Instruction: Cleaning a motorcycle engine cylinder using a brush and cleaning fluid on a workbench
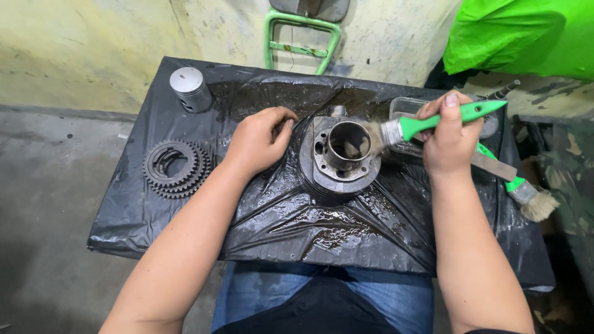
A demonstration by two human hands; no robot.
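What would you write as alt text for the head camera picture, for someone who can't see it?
A person's right hand pushes a green-handled paintbrush into the bore of a grimy grey metal engine cylinder, while the left hand rests beside it on a wet black plastic sheet. Dark toothed gear rings lie left.

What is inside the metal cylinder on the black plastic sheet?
The bristles of the green-handled brush reach into the metal cylinder; its inner wall looks dark and oily. Its bottom is hidden.
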